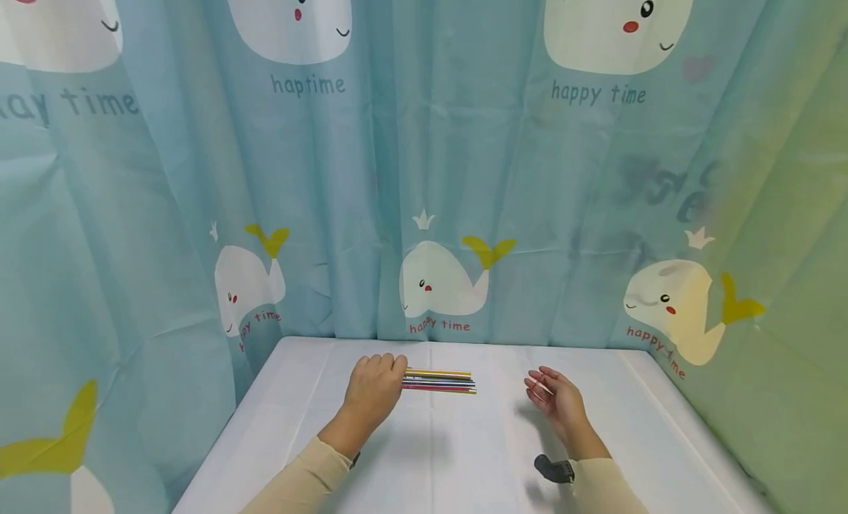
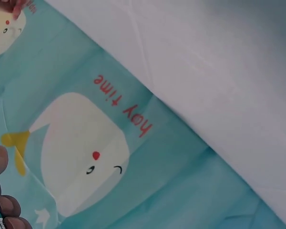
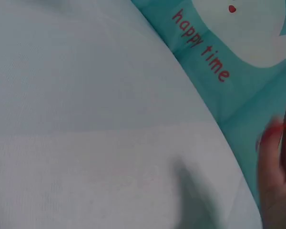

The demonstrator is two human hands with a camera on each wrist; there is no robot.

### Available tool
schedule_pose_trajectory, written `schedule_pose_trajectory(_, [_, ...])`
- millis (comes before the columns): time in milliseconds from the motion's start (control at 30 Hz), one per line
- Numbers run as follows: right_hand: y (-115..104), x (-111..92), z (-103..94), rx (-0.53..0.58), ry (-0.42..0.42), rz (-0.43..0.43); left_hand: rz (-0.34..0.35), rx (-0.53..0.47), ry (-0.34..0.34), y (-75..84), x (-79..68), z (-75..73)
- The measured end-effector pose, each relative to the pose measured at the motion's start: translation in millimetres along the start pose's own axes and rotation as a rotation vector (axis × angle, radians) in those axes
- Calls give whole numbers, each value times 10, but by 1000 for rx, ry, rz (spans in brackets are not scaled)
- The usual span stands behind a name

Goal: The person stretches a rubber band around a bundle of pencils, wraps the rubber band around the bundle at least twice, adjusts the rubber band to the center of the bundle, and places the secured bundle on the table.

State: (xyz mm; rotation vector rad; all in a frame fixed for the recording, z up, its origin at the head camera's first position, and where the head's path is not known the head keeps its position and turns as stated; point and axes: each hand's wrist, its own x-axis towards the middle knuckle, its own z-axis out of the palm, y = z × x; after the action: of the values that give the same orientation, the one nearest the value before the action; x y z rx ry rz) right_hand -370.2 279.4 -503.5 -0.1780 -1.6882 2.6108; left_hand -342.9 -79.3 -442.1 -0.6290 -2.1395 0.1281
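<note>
My left hand [image 1: 374, 389] grips a bundle of pencils [image 1: 440, 382] above the white table. Their long coloured bodies, yellow, dark and red among them, stick out sideways toward the right. In the left wrist view, the curled fingers [image 2: 8, 210] show at the lower left edge around a bit of the bundle. Across from the pencil ends, my right hand [image 1: 559, 403] is raised with its fingers apart and loosely bent. A thin red band [image 3: 276, 129], like a rubber band, runs across the fingers of that hand in the right wrist view.
The white table [image 1: 464, 455] reaches back to a blue-green curtain [image 1: 371, 205] printed with whales, which also hangs along both sides. A black wrist strap mount [image 1: 553, 470] sticks out from the right wrist. Both forearms wear light sleeves [image 1: 298, 477].
</note>
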Motion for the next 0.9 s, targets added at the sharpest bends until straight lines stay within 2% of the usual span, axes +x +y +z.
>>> schedule_pose_trajectory(100, [-40,-4,48,-2,-43,-8,8,12,-3,5,-4,-1])
schedule_pose_trajectory(233, [-59,-42,167,-180,-119,-32,18,22,11,8,-1,-7])
schedule_pose_trajectory(333, [-74,-131,312,-328,-227,-45,27,19,35,10,0,-2])
schedule_pose_trajectory(467, [-141,-299,558,-482,-426,-45,37,4,52,23,-6,15])
schedule_pose_trajectory(567, [-221,-400,737,-519,-549,-23,50,-5,52,48,-15,24])
schedule_pose_trajectory(667, [-297,-466,884,-530,-626,-2,64,-23,41,79,-22,31])
schedule_pose_trajectory(800, [-320,-491,1038,-543,-669,-20,76,-44,32,122,-23,22])
schedule_pose_trajectory(900, [-264,-512,1141,-517,-668,-63,59,-40,59,146,-12,0])
